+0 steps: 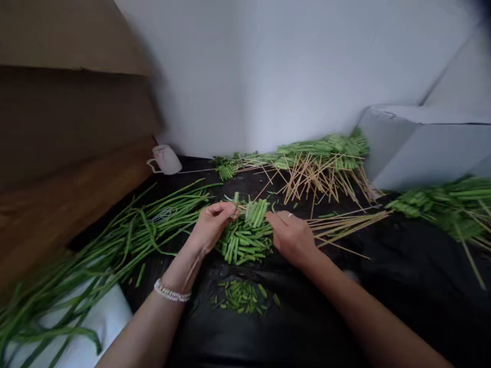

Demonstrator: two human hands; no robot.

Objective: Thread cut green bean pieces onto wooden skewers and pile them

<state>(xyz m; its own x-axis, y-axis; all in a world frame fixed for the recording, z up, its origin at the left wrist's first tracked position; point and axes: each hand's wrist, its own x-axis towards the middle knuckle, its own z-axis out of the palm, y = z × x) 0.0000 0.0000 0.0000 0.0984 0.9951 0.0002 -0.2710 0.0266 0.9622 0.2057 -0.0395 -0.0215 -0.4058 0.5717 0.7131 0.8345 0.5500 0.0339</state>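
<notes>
My left hand (212, 223) is closed in a pinch on a skewer threaded with short green bean pieces (256, 210), just above a heap of cut bean pieces (245, 242) on a black sheet (314, 317). My right hand (292, 236) rests at the right side of that heap, fingers curled toward the pieces; what it holds is hidden. A pearl bracelet circles my left wrist.
Long uncut green beans (115, 245) lie at the left. Bare wooden skewers (345, 222) lie to the right. Finished bean skewers (318, 158) are piled at the back, more at the far right (441, 204). A white mug (165, 159) and grey box (422, 148) stand behind. Small trimmings (241, 296) lie near me.
</notes>
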